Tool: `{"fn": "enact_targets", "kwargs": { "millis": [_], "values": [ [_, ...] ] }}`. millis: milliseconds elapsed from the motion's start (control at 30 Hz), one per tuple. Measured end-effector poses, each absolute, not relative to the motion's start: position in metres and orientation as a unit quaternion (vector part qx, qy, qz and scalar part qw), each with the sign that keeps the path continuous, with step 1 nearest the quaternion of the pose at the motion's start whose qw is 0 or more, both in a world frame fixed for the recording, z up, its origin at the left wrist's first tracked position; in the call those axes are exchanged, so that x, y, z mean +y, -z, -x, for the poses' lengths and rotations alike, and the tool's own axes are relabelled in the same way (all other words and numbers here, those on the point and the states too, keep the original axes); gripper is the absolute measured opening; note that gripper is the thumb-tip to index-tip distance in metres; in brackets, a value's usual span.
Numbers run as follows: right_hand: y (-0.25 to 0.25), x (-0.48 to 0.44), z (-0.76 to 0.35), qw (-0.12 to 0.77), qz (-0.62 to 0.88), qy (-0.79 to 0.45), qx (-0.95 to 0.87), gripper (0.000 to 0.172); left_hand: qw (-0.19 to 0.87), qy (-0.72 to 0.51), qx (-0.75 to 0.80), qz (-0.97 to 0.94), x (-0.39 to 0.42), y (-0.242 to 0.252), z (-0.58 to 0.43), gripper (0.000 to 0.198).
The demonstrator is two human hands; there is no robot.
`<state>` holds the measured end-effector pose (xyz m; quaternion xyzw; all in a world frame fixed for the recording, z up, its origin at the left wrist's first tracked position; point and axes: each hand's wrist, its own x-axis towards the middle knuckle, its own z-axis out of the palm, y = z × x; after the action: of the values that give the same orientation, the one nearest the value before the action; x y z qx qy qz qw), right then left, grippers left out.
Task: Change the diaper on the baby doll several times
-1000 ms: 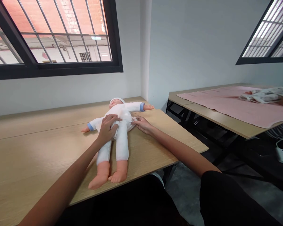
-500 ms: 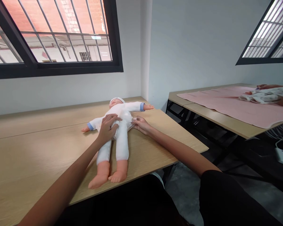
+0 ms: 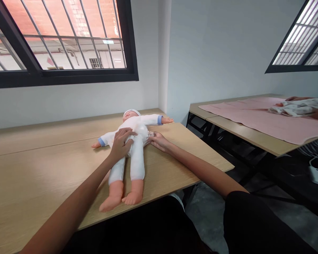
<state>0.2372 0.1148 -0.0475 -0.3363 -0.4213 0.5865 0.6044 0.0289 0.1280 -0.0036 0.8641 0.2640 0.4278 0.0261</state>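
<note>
Soft baby doll in a white, blue-cuffed suit, lying face-up on a light oak tabletop.

Left grip curved over the doll's waist, firmness impossible to tell; right grip pinched on a white cloth fold at the hip. Farther right, a patterned cloth bundle on a pink sheet, a co-worker's hand on top.

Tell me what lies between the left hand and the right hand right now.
In the head view, the white-clothed upper leg and hip of the baby doll lie between the left hand and the right hand.
</note>
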Motion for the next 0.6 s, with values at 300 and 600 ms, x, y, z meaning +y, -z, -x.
{"fn": "enact_targets", "kwargs": {
  "millis": [300,600],
  "values": [
    [0.035,0.112,-0.261,0.539,0.460,-0.398,-0.583,0.045,0.023,-0.423,0.263,-0.867,0.128,0.004,-0.029,0.031],
    [0.021,0.103,-0.252,0.542,0.395,-0.285,-0.686,0.019,0.030,-0.446,0.250,-0.859,0.130,0.006,-0.028,0.040]
  ]
}}
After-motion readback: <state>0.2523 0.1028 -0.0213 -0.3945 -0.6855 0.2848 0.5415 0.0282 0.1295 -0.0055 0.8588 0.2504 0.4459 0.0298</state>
